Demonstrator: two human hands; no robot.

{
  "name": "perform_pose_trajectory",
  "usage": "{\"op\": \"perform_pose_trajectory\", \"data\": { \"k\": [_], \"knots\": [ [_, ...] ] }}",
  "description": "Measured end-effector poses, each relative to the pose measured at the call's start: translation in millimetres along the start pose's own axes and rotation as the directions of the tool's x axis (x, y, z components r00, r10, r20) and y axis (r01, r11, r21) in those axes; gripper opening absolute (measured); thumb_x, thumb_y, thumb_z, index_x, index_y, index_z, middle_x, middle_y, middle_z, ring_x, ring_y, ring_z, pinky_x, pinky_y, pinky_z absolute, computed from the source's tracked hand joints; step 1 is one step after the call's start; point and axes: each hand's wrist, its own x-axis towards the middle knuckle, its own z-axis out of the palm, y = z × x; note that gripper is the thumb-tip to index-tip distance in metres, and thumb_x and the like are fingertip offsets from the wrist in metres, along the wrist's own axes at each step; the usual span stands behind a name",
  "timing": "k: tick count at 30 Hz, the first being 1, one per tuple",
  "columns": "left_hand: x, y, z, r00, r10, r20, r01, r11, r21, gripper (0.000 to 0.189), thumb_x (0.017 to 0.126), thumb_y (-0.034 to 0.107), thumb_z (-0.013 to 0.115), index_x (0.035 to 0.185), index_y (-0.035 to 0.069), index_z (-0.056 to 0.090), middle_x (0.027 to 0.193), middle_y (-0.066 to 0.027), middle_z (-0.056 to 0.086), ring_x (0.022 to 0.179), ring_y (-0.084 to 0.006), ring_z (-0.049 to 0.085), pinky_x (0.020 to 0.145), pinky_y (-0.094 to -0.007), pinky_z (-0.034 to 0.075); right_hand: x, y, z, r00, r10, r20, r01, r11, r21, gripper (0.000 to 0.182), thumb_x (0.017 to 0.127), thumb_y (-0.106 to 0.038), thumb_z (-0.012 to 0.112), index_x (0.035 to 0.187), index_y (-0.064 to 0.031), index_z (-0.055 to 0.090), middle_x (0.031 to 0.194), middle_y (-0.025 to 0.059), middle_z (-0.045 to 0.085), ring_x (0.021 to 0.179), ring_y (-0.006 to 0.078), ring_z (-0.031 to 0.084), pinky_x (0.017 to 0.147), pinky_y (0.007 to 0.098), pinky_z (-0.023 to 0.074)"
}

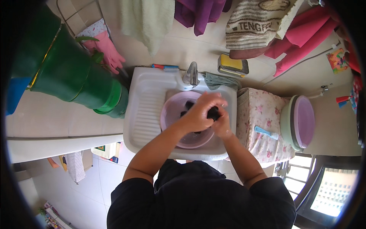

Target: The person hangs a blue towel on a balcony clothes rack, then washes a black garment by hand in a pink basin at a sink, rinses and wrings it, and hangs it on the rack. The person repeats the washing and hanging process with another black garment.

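Above a pink plastic basin (pixel 171 103) in a white laundry sink (pixel 140 86), my two hands are close together around a bunched black cloth (pixel 213 113). My left hand (pixel 200 111) reaches over from the left, partly blurred, its fingers over the cloth. From the right, my right hand (pixel 222 124) grips the cloth's lower side. More dark cloth (pixel 188 105) lies in the water in the basin, partly hidden by my left hand and forearm. A metal faucet (pixel 193 75) stands just behind the basin.
A blue-and-red brush (pixel 165 67) and a grey-green rag (pixel 220 82) lie on the sink's back edge. A yellow sponge (pixel 231 61) sits in a wall holder. At right, a light-blue brush (pixel 266 132) rests on a floral cover (pixel 257 114) beside upright basins (pixel 304 121). Towels hang above.
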Motion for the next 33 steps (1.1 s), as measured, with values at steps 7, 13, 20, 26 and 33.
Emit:
{"op": "perform_pose_trajectory", "data": {
  "k": [7,13,20,26,33],
  "knots": [
    [-99.3,-71.5,-0.2,0.939,-0.262,-0.223,0.246,0.964,-0.096,0.136,0.045,0.035,0.09,0.147,0.006,0.006,0.151,-0.0172,0.014,0.14,-0.0324,0.014,0.112,-0.0395,0.013,1.4,-102.0,20.2,0.946,0.146,-0.291,-0.03,0.928,0.37,0.045,0.065,0.009,0.071,0.107,-0.0022,0.058,0.097,0.0037,0.062,0.091,0.0147,0.06,0.084,0.0291,0.0475],
    [-56.2,-143.3,54.3,0.879,-0.283,-0.383,0.048,0.853,-0.519,0.066,0.076,0.012,0.07,0.133,0.004,0.037,0.131,-0.0143,0.044,0.122,-0.0212,0.041,0.102,-0.0346,0.031,-13.8,-142.7,33.5,0.957,0.159,-0.243,0.039,0.759,0.65,0.047,0.07,0.005,0.064,0.115,-0.0021,0.053,0.105,0.0093,0.06,0.1,0.0232,0.059,0.089,0.0363,0.0477],
    [-36.7,-57.3,34.0,0.748,-0.389,-0.538,0.152,0.89,-0.431,0.042,0.071,-0.002,0.068,0.111,0.002,0.056,0.101,-0.0057,0.062,0.088,-0.0125,0.059,0.079,-0.0252,0.047,-30.9,-4.7,-74.0,0.837,0.542,-0.075,-0.23,0.472,0.851,0.054,0.09,-0.05,0.049,0.129,-0.0137,0.049,0.13,0.0089,0.052,0.124,0.0293,0.045,0.105,0.0503,0.0322],
    [-48.3,-43.6,65.4,0.93,-0.122,-0.346,0.134,0.991,0.01,0.048,0.062,0.002,0.07,0.108,0.0,0.057,0.116,-0.0151,0.059,0.114,-0.0287,0.054,0.099,-0.0341,0.039,-57.2,23.0,0.8,0.528,0.794,0.301,-0.473,-0.02,0.881,0.079,0.075,-0.072,0.052,0.13,-0.0156,0.048,0.133,0.018,0.047,0.126,0.0293,0.041,0.1,0.0543,0.0343],
    [-67.7,-2.0,59.5,0.97,0.168,0.174,-0.191,0.974,0.125,0.066,0.062,0.001,0.064,0.124,0.002,0.042,0.128,-0.0176,0.049,0.123,-0.0327,0.044,0.105,-0.0463,0.03,-60.3,29.9,21.1,0.887,0.157,0.434,-0.406,-0.18,0.896,0.064,0.081,-0.059,0.052,0.115,-0.005,0.057,0.116,0.0146,0.058,0.108,0.0278,0.053,0.097,0.0414,0.0382]
  ]
}}
